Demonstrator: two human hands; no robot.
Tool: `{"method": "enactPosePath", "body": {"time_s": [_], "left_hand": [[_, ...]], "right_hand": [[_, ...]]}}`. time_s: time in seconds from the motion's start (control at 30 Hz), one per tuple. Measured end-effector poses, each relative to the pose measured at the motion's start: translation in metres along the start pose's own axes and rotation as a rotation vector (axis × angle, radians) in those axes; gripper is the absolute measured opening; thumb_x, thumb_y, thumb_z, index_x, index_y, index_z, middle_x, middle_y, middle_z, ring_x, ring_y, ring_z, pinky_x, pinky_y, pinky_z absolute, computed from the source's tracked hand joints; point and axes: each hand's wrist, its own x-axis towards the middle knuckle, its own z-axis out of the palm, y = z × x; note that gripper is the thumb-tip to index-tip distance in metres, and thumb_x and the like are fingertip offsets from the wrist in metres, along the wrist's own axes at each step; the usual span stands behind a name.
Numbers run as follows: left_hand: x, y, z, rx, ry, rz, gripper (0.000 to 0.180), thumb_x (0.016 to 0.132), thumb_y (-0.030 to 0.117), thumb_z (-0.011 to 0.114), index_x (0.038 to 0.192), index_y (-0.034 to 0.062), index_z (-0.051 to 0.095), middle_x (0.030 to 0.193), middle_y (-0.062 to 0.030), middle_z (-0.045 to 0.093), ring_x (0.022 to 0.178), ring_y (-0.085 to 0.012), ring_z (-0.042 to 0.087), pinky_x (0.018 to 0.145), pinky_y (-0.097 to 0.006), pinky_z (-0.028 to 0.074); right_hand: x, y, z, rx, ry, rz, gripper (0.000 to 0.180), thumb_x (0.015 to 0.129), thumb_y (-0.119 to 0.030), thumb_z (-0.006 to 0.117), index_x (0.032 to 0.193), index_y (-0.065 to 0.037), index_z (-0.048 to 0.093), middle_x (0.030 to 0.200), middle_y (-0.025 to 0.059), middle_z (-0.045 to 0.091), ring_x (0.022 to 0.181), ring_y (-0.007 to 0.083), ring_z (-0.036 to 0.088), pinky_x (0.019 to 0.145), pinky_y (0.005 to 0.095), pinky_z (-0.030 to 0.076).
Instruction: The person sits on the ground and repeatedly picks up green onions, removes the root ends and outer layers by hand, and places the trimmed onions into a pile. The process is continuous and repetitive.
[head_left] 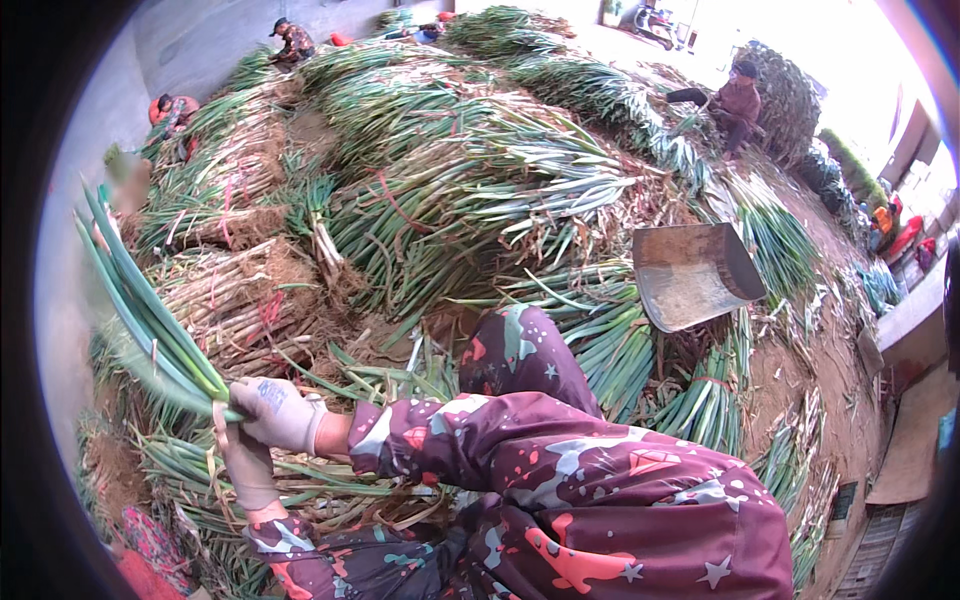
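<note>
At the lower left of the frame, the right hand (278, 412), in a pale glove, has its fingers clamped around a bunch of green onions (150, 320) whose long leaves fan up toward the left edge. The left hand (246, 468), also gloved, sits just below it with its fingers closed on the bunch's lower stalks and pale peelings. Behind them a great heap of bundled onions (460, 170) fills the upper middle, a metal scoop (692, 272) lies at centre right, and other people (738, 100) sit working along the top.
</note>
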Motion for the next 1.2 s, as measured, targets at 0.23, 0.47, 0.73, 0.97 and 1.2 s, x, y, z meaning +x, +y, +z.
{"method": "enactPosePath", "body": {"time_s": [0.23, 0.47, 0.73, 0.97, 1.2], "left_hand": [[0.037, -0.009, -0.066, 0.314, -0.15, 0.167, 0.045, 0.097, 0.027, 0.055, 0.131, -0.0024, 0.048, 0.101, -0.0063, 0.059, 0.087, -0.014, 0.059, 0.076, -0.028, 0.051], [0.048, 0.041, -0.19, -0.051, 0.413, 0.101, 0.033, 0.098, 0.032, 0.054, 0.115, 0.0044, 0.058, 0.087, -0.0056, 0.061, 0.075, -0.0131, 0.058, 0.069, -0.024, 0.05], [0.064, 0.038, -0.156, -0.043, 0.4, 0.201, 0.038, 0.094, 0.029, 0.059, 0.126, 0.0114, 0.049, 0.098, -0.0048, 0.061, 0.079, -0.0107, 0.058, 0.06, -0.023, 0.048], [0.097, 0.027, -0.169, -0.078, 0.072, -0.023, 0.041, 0.093, 0.024, 0.055, 0.127, 0.0018, 0.051, 0.114, -0.011, 0.061, 0.096, -0.0229, 0.052, 0.082, -0.034, 0.042], [0.105, -0.019, -0.059, -0.01, 0.164, -0.103, 0.044, 0.094, 0.024, 0.054, 0.129, -0.002, 0.047, 0.118, -0.0177, 0.059, 0.11, -0.0314, 0.056, 0.097, -0.042, 0.044]], "right_hand": [[-0.026, -0.005, -0.004, 0.305, -0.006, 0.363, 0.021, 0.071, -0.011, 0.069, 0.082, -0.004, 0.052, 0.069, 0.0106, 0.058, 0.061, 0.0202, 0.054, 0.057, 0.0354, 0.044], [-0.122, 0.063, -0.046, 0.386, -0.462, 1.046, 0.031, 0.069, -0.011, 0.068, 0.097, -0.002, 0.061, 0.076, 0.01, 0.063, 0.064, 0.0186, 0.061, 0.049, 0.0332, 0.051], [-0.126, 0.073, -0.077, -0.197, -0.537, 0.536, 0.045, 0.083, -0.041, 0.066, 0.107, -0.004, 0.056, 0.101, 0.017, 0.065, 0.093, 0.0351, 0.064, 0.081, 0.0426, 0.05], [-0.13, 0.001, -0.084, 0.399, -0.547, 0.765, 0.06, 0.086, -0.05, 0.063, 0.119, 0.0, 0.057, 0.108, 0.0226, 0.062, 0.102, 0.0369, 0.06, 0.086, 0.045, 0.047], [-0.137, 0.035, -0.098, -0.066, -0.374, 0.604, 0.043, 0.084, -0.037, 0.064, 0.108, -0.002, 0.059, 0.098, 0.0218, 0.064, 0.095, 0.0398, 0.061, 0.081, 0.0455, 0.047]]}}
